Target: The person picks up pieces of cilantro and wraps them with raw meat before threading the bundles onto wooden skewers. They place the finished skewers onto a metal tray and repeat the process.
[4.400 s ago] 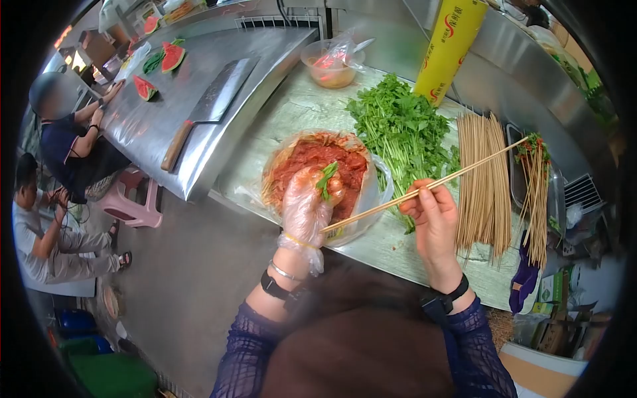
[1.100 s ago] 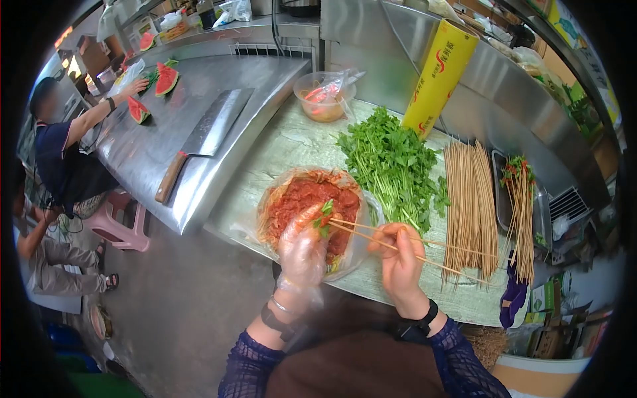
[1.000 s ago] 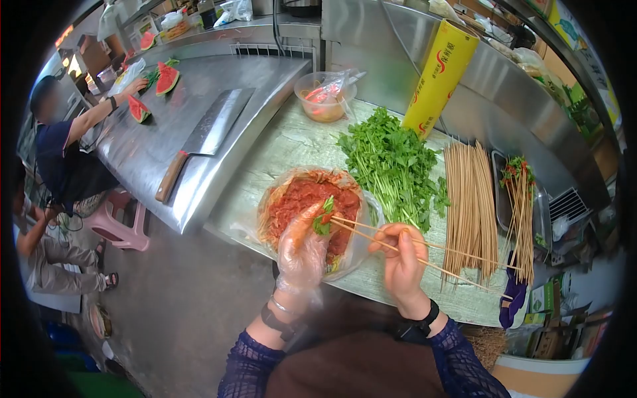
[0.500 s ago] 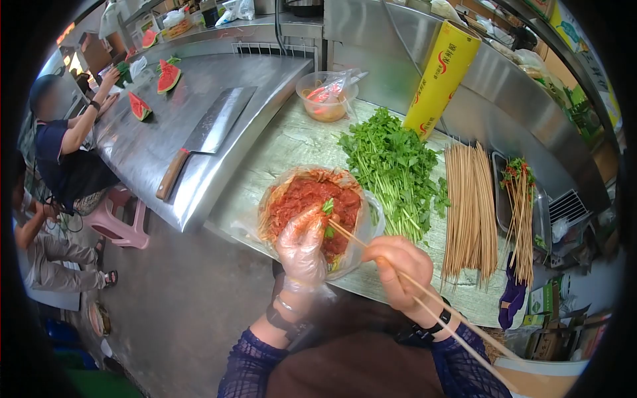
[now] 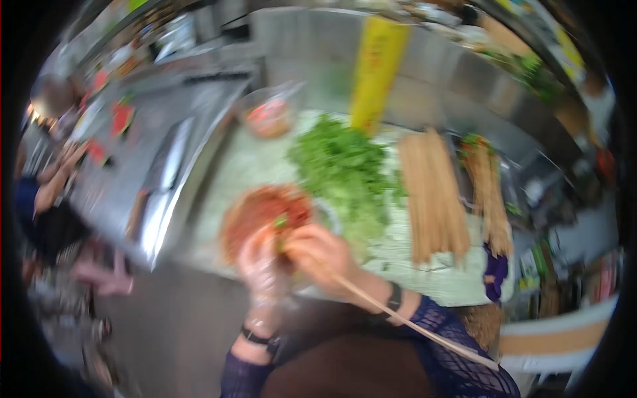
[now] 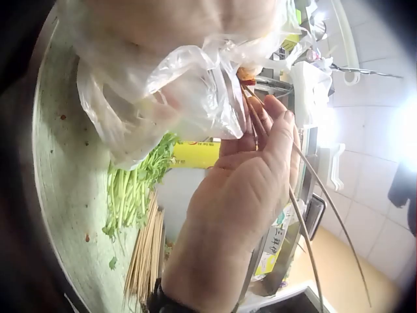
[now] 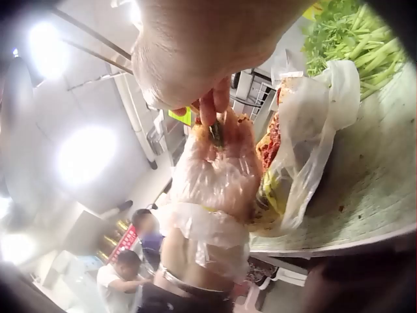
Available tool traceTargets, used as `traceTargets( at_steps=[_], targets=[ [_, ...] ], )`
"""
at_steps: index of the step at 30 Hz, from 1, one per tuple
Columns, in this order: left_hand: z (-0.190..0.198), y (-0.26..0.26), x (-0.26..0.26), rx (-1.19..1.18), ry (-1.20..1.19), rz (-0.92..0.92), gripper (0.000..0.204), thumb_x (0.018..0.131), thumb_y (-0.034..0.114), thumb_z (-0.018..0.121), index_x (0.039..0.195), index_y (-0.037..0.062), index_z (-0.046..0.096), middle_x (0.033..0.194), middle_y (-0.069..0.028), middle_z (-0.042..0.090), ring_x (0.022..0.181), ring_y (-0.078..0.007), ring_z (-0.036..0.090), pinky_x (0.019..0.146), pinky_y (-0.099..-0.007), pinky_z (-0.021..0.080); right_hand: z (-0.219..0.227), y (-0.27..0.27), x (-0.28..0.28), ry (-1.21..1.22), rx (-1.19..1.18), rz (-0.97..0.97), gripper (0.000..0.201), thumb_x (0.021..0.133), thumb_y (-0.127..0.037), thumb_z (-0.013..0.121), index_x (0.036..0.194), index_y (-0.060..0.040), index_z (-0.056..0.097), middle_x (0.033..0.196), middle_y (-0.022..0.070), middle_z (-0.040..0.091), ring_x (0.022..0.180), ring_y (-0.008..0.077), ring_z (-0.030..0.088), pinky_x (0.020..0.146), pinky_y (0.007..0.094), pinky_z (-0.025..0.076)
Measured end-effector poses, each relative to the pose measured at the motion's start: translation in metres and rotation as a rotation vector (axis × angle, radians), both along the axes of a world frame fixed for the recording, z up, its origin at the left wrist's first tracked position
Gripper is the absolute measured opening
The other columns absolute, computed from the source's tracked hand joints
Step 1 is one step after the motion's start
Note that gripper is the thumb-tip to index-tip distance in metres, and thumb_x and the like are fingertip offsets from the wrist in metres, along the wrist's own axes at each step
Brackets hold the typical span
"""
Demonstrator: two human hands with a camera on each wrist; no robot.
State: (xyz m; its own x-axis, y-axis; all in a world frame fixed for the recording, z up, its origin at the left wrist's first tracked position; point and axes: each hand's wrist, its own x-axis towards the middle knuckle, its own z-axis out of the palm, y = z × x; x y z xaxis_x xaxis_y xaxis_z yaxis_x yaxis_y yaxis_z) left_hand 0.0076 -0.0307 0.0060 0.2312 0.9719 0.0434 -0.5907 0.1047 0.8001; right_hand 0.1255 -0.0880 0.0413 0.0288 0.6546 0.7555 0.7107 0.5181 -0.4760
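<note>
My left hand [image 5: 262, 265], in a clear plastic glove, pinches a green sprig [image 7: 216, 135] with reddish food at the fingertips. My bare right hand [image 5: 322, 255] grips two thin wooden skewers [image 5: 398, 315], whose long ends run back past my right forearm. In the left wrist view, the skewers [image 6: 306, 228] pass between my right thumb and fingers, and their front ends meet the left fingertips. Both hands are close together over the front of a plastic-lined bowl of red marinated meat [image 5: 265, 205]. The right fingers partly hide the sprig in the right wrist view.
Leafy green stalks [image 5: 342, 166] lie right of the bowl, then a pile of bare skewers [image 5: 434, 199] and a tray with loaded skewers [image 5: 490, 192]. A yellow roll [image 5: 378, 73] and a plastic tub [image 5: 269, 119] stand behind. A cleaver [image 5: 166, 166] lies on the left steel table.
My right hand has moved in against the left fingertips, and the skewers have swung from pointing right to running back along my right forearm. The head view has shifted and blurred.
</note>
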Motion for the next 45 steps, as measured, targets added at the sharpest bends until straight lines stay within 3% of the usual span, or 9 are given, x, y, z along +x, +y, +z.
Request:
traceTargets(
  at_steps=[7, 10, 12, 18, 23, 31, 34, 40, 45],
  targets=[
    [-0.007, 0.026, 0.001, 0.195, 0.135, 0.076, 0.041, 0.093, 0.023, 0.052, 0.128, 0.0029, 0.046, 0.126, -0.0119, 0.050, 0.116, -0.0246, 0.048, 0.095, -0.0392, 0.042, 0.021, -0.076, 0.074, 0.933, -0.702, 0.041, 0.016, 0.088, -0.012, 0.058, 0.096, 0.0008, 0.064, 0.086, 0.0073, 0.064, 0.080, 0.0147, 0.061, 0.066, 0.0256, 0.049],
    [-0.010, 0.024, -0.001, 0.369, 0.298, 0.076, 0.045, 0.093, 0.025, 0.052, 0.132, 0.0053, 0.041, 0.131, -0.0129, 0.047, 0.119, -0.0267, 0.046, 0.099, -0.0405, 0.037, -0.011, -0.119, 0.115, 0.950, -0.294, -0.105, 0.023, 0.093, -0.014, 0.051, 0.107, 0.0032, 0.058, 0.095, 0.0136, 0.064, 0.083, 0.0198, 0.063, 0.071, 0.0296, 0.052],
    [-0.009, 0.022, -0.001, 0.373, 0.297, 0.051, 0.045, 0.093, 0.023, 0.051, 0.132, 0.0040, 0.040, 0.132, -0.0143, 0.046, 0.120, -0.0272, 0.045, 0.101, -0.0404, 0.035, -0.004, -0.138, 0.142, 1.362, 0.048, -0.199, 0.026, 0.094, -0.015, 0.049, 0.114, 0.0005, 0.054, 0.098, 0.0125, 0.063, 0.086, 0.0202, 0.063, 0.071, 0.0299, 0.052],
    [0.004, 0.014, 0.002, 0.327, 0.264, -0.008, 0.043, 0.093, 0.018, 0.049, 0.131, -0.0003, 0.040, 0.131, -0.0165, 0.046, 0.121, -0.0272, 0.045, 0.102, -0.0385, 0.035, 0.009, -0.167, 0.302, 1.288, 0.503, -0.384, 0.042, 0.096, -0.026, 0.044, 0.132, -0.0050, 0.038, 0.125, 0.0097, 0.048, 0.104, 0.0199, 0.053, 0.084, 0.0325, 0.046],
    [0.001, 0.012, 0.004, 0.262, 0.208, 0.001, 0.038, 0.093, 0.017, 0.048, 0.127, -0.0010, 0.044, 0.129, -0.0154, 0.047, 0.119, -0.0264, 0.046, 0.102, -0.0383, 0.036, -0.022, -0.153, 0.392, 1.499, 0.603, -0.467, 0.046, 0.095, -0.031, 0.044, 0.135, -0.0089, 0.034, 0.127, 0.0100, 0.047, 0.106, 0.0221, 0.052, 0.084, 0.0341, 0.044],
    [-0.006, 0.017, 0.005, 0.226, 0.281, -0.022, 0.032, 0.092, 0.017, 0.053, 0.120, 0.0016, 0.050, 0.120, -0.0126, 0.053, 0.110, -0.0235, 0.052, 0.092, -0.0355, 0.046, -0.053, -0.154, 0.386, 1.732, 0.506, -0.343, 0.034, 0.097, -0.029, 0.040, 0.119, -0.0046, 0.046, 0.100, 0.0112, 0.061, 0.080, 0.0193, 0.059, 0.071, 0.0303, 0.049],
    [0.006, 0.008, 0.011, 0.246, 0.314, 0.106, 0.027, 0.090, 0.012, 0.055, 0.113, -0.0006, 0.054, 0.114, -0.0113, 0.056, 0.105, -0.0219, 0.054, 0.090, -0.0345, 0.048, -0.044, -0.145, 0.349, 1.566, 0.125, -0.104, 0.022, 0.093, -0.022, 0.052, 0.106, -0.0042, 0.057, 0.088, 0.0059, 0.062, 0.069, 0.0096, 0.057, 0.060, 0.0238, 0.049],
    [0.006, 0.007, 0.010, 0.327, 0.336, 0.139, 0.023, 0.090, 0.008, 0.051, 0.111, -0.0031, 0.056, 0.113, -0.0115, 0.056, 0.106, -0.0209, 0.053, 0.093, -0.0356, 0.046, 0.013, -0.073, 0.219, 0.934, -0.582, -0.212, 0.020, 0.087, -0.019, 0.061, 0.102, -0.0040, 0.060, 0.081, 0.0022, 0.062, 0.063, 0.0067, 0.055, 0.054, 0.0201, 0.047],
    [0.005, 0.008, 0.004, 0.390, 0.381, 0.115, 0.026, 0.090, 0.008, 0.055, 0.114, -0.0030, 0.056, 0.119, -0.0132, 0.055, 0.111, -0.0220, 0.053, 0.098, -0.0350, 0.042, -0.015, -0.006, 0.181, 0.564, -0.786, -0.176, 0.013, 0.084, -0.013, 0.062, 0.092, -0.0029, 0.065, 0.075, 0.0026, 0.064, 0.062, 0.0078, 0.058, 0.055, 0.0213, 0.047]
  ],
)
